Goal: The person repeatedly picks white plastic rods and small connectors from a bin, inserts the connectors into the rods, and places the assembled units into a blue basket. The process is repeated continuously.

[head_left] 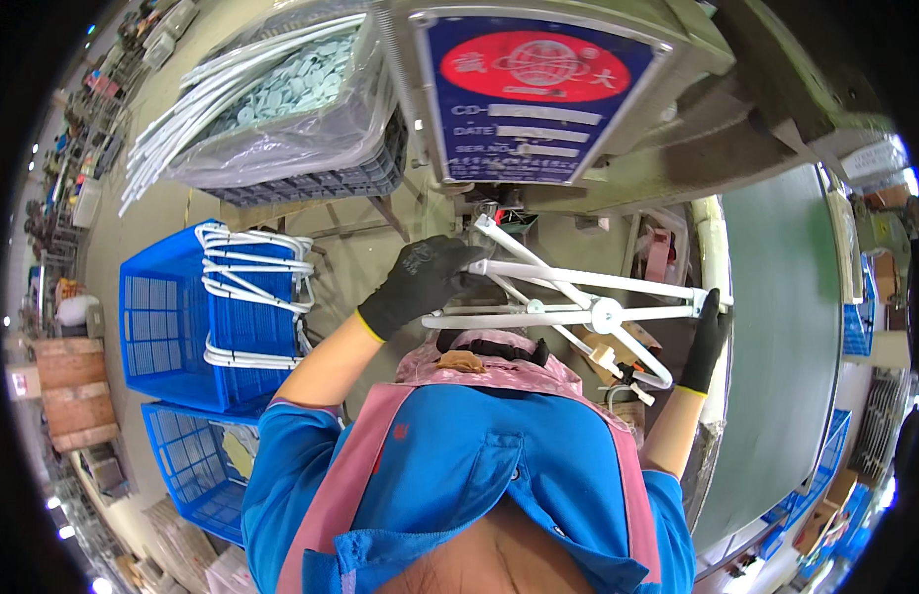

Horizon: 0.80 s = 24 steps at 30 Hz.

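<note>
A white tubular folding frame [548, 319] stretches crosswise in front of my body. Its tubes cross, and a round white joint disc [606, 316] sits where they meet. In a black glove with a yellow cuff, my left hand [420, 282] closes round the tube ends at the frame's left side. My right hand [710, 342], gloved the same way, grips the right end by a small bracket; part of its fingers is hidden behind the tubes. Just beyond the frame stands a machine with a blue and red plate [538, 94], its lower working part small and dark.
At the left, bent white tubes [253, 267] hang over a blue plastic crate [167, 312]; another blue crate [197, 465] is nearer. A lined bin of small pale discs [291, 94] carries long white rods [182, 129]. A green-topped conveyor or bench [776, 327] runs along my right.
</note>
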Tool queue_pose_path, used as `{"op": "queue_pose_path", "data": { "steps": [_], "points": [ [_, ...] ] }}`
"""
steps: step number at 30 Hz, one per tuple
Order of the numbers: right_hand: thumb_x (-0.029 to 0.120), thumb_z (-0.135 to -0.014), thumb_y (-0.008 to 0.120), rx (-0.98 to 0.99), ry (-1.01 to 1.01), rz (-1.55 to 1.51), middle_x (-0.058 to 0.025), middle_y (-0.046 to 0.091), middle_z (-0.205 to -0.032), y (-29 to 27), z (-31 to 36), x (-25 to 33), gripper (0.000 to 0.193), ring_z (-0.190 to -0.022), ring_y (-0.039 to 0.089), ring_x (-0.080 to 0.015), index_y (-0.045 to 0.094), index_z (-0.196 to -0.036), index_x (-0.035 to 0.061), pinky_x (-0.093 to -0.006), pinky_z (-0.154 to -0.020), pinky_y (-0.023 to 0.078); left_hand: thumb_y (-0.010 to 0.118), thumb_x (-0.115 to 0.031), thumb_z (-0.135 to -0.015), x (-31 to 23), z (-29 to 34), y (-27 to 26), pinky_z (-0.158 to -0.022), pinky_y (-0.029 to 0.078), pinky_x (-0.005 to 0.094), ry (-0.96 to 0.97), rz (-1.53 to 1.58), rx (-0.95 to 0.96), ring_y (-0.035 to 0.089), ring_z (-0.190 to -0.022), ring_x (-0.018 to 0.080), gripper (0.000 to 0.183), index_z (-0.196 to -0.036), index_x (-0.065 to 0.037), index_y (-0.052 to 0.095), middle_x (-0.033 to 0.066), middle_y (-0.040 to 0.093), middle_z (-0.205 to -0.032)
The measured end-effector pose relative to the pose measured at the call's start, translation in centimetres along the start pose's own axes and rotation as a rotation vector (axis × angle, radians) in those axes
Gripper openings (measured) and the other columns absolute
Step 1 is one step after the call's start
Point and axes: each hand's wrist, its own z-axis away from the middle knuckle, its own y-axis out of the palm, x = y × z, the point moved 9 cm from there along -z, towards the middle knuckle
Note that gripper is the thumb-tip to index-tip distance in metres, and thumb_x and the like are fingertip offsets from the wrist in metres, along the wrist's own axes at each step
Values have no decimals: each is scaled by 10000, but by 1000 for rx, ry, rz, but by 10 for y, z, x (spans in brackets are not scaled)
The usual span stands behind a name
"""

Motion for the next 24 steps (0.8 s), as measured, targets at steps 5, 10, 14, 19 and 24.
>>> {"op": "queue_pose_path", "data": {
  "steps": [5,10,14,19,24],
  "points": [
    [305,-857,652,126,-759,484,-192,616,-1133,76,69,143,437,-1049,583,-351,583,-1190,30,-420,-920,450,742,-281,-754,0,-12,-6,-658,485,404,23,-58,-149,595,-769,292,433,-1121,-96,605,113,613,-826],
    [127,-828,632,686,-1050,475,-121,637,-898,193,160,194,327,-777,605,-322,625,-1153,94,-420,-709,484,746,-218,-751,-2,-28,-20,-636,480,431,42,-16,-214,608,-767,319,483,-1180,-80,573,125,637,-875],
    [160,-841,614,604,-1094,413,-117,630,-779,202,153,210,285,-697,597,-310,661,-1118,113,-416,-601,468,723,-292,-768,4,-43,-21,-728,496,416,55,-20,-143,622,-857,322,472,-1165,-64,611,125,654,-951],
    [137,-839,611,640,-1082,374,-145,650,-794,206,152,205,274,-659,614,-311,668,-1105,109,-410,-572,472,684,-360,-803,15,-49,-17,-854,493,378,24,28,-44,619,-983,300,443,-1126,-58,650,123,658,-1070],
    [120,-835,612,712,-1003,445,-160,648,-814,212,157,202,293,-665,622,-314,649,-1124,89,-415,-573,478,678,-311,-844,35,-48,-7,-872,468,356,-122,368,44,608,-1025,263,429,-1201,-85,602,126,638,-1132]
  ]
}}
